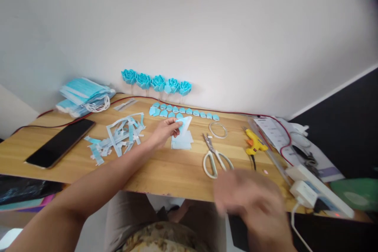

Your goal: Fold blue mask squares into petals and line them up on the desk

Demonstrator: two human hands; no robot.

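Note:
My left hand (167, 130) pinches a folded piece of light blue mask fabric (184, 124) above the middle of the table. Just below it lies a small stack of pale blue fabric squares (182, 141). My right hand (249, 195) is smeared by motion at the table's front edge, so its fingers do not show clearly. Nearest to it are scissors with white handles (217, 157), lying slightly open. Folded blue petals (189, 111) sit in two rows behind my left hand. Several blue fabric flowers on stems (158, 83) lean against the wall.
At left are cut fabric scraps (118, 138), a black phone (60, 143) and a pile of blue face masks (84, 94). To the right lie a wire coil (218, 130), a yellow glue gun (255, 141) and a power strip (321, 191). A red-black cable (203, 110) runs along the back.

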